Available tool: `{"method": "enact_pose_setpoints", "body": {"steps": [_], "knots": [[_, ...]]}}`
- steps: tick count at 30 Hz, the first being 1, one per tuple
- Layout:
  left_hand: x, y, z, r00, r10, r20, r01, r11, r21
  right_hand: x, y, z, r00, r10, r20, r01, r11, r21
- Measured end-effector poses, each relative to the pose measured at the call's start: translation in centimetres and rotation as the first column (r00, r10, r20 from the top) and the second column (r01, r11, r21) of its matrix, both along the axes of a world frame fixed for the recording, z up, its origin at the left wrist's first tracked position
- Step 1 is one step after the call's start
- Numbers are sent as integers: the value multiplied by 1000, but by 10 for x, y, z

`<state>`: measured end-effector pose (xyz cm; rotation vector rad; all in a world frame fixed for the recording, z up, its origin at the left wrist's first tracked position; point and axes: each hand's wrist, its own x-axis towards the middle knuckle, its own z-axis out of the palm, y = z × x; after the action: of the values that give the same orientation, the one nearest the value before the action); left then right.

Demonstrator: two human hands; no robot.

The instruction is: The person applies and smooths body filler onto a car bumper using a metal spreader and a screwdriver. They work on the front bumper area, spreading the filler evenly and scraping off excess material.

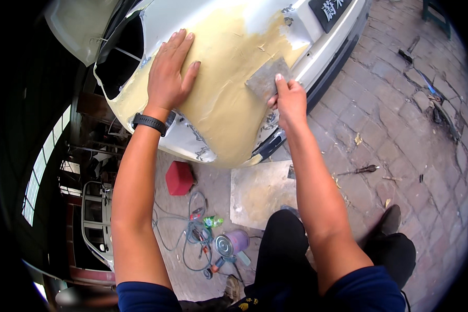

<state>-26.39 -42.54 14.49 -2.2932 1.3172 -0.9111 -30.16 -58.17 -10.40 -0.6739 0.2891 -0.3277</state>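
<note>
The right hand point(288, 101), just right of centre in the upper half of the frame, has its fingers clenched on a flat grey scraper point(267, 78), thumb on top. Its blade seems to lie against the tan-coated car panel point(218, 83) filling the upper middle. The left hand point(170, 70), at upper left of centre, grasps nothing; its fingers are spread over the coating, apparently resting on it.

I can't tell from here whether the tan layer is soft. If it is, a tilted blade corner could gouge it, and that left palm could print it. Loose flakes near the scraper might score the face if dragged along. A slip rightward would carry the blade onto the dark trim point(270, 147). Below, at lower centre-left, a coiled hose point(184, 239) beside a tin point(234, 243) could snag a careless foot.
</note>
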Motion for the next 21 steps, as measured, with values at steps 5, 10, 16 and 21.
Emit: {"method": "enact_pose_setpoints", "body": {"steps": [5,10,16,21], "knots": [[4,3,0,999,-29,14,29,1000,-3,30,-48,34,994,-46,104,58,991,-117],[3,5,-2,1000,-6,8,6,1000,-2,8,-21,-4,1000,20,21,-18,998,-68],[-1,-2,0,1000,22,2,-22,1000,-4,30,-46,22,998,-36,43,40,996,-85],[-5,1,-1,999,47,-9,-47,999,18,-4,-19,5,999,16,-39,-17,999,-28]]}}
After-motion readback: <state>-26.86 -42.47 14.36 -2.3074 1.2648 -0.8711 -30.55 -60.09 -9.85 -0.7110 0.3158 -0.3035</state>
